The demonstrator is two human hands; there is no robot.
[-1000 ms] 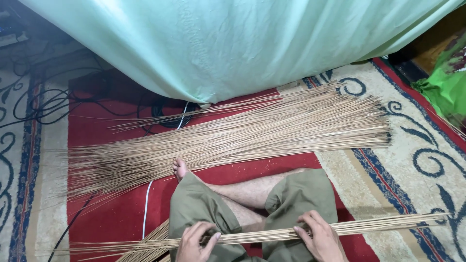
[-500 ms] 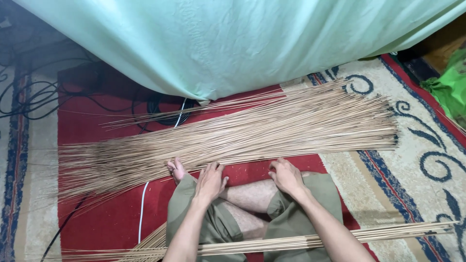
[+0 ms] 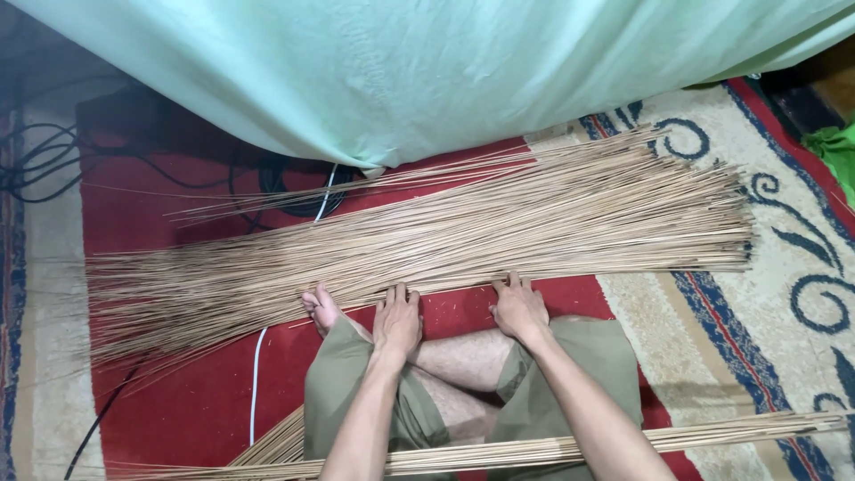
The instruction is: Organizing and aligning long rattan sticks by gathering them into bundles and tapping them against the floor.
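A wide pile of thin pale sticks [image 3: 427, 240] is spread across the red rug [image 3: 187, 401], slanting from lower left to upper right, its cut ends lined up at the right over the patterned border. The near edge of the pile is touched by both hands: the left hand [image 3: 397, 319] and the right hand [image 3: 518, 307] are laid flat, palms down, fingers spread and reaching onto the nearest sticks, with nothing pinched in either grip. A bare foot [image 3: 322, 308] is tucked just beside the left hand. A smaller bundle of sticks [image 3: 712, 434] is laid across the lap, cut off by the lower edge. Open rug is left at the lower left. The far side of the pile is bordered by a pale green cloth [image 3: 427, 71]; a white cable [image 3: 258, 374] passes under the sticks.
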